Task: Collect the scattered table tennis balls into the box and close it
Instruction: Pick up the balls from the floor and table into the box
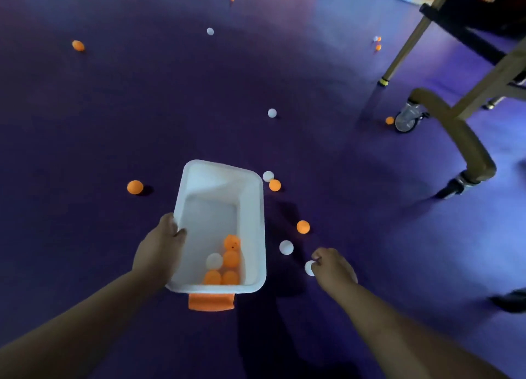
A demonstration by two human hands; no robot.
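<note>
While the left hand (159,250) grips the box (256,207) holding five balls (225,264), the right (331,267) pinches a white ball (308,267).

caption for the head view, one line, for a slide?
Left hand holds the white box; right hand picks a white ball off the purple floor.

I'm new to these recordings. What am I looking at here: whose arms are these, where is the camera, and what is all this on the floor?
There is one picture, from a camera worn on a person's head, looking down at their own bare arms. The left hand grips the rim of a white plastic box, open, with an orange latch on its near end. Inside lie four orange balls and one white one. The right hand is closed on a white table tennis ball. More orange and white balls lie scattered over the purple floor. At right stands a wheeled table frame.
</note>
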